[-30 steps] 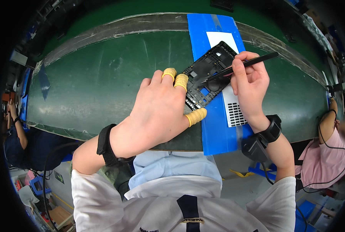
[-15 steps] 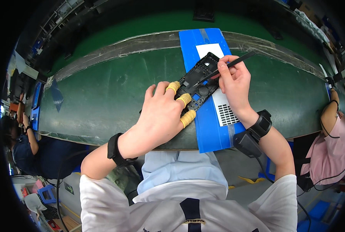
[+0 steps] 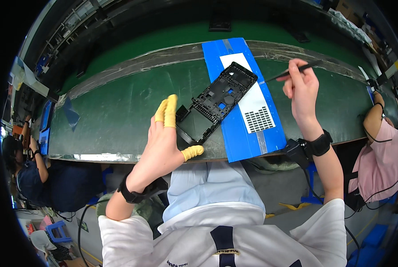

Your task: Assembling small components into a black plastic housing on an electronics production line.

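A black plastic frame [image 3: 216, 100] lies slanted on the green belt [image 3: 118, 111], its far end over a blue mat [image 3: 248, 129]. My left hand [image 3: 165, 142], with yellow finger cots on thumb and two fingers, is open just left of the frame's near end, fingers apart and not gripping it. My right hand [image 3: 302, 91] is lifted to the right of the frame and holds a thin black stylus-like tool [image 3: 292, 71], whose tip points toward the frame's far end.
The blue mat carries a white sheet with a grid of small dark squares [image 3: 257, 119]. A person in dark clothes [image 3: 34, 173] sits at the left, another in pink [image 3: 381, 147] at the right. Blue tape piece [image 3: 70, 116] lies on the belt.
My left hand has let go of the frame and opened beside it. My right hand has pulled the tool away to the right. The frame now lies flat on the belt and mat.
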